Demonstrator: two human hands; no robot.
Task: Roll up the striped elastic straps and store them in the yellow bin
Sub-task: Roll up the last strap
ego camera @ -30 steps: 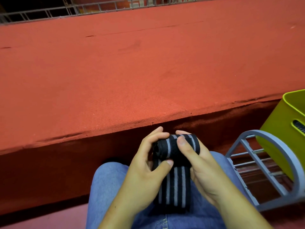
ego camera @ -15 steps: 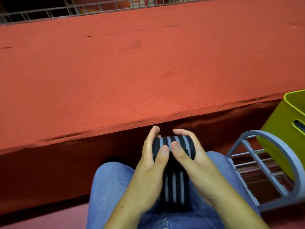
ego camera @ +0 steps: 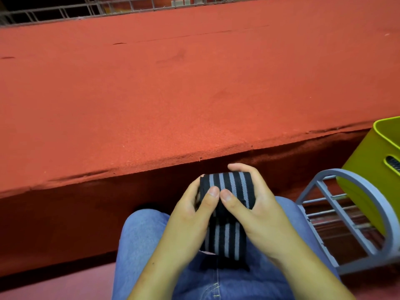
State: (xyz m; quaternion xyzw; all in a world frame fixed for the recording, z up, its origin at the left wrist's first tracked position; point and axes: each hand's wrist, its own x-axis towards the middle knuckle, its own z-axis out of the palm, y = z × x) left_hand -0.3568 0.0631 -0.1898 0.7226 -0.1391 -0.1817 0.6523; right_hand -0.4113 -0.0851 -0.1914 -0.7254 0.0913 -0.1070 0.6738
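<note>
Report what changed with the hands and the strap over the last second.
The thumbs of the left hand and right hand slid together on the front of the striped strap roll, which turned further; the loose tail on the lap got shorter. Both hands keep gripping the roll; the yellow bin and grey rack have not moved.

The rolled part of the striped strap (ego camera: 227,189) has grown thicker, and its loose tail toward 6 o'clock is shorter. The left hand (ego camera: 190,219) has slid from the roll's top to its 9 o'clock side. The right hand (ego camera: 262,215) now curls over at 12 o'clock, and both thumbs have come together on the near face.
</note>
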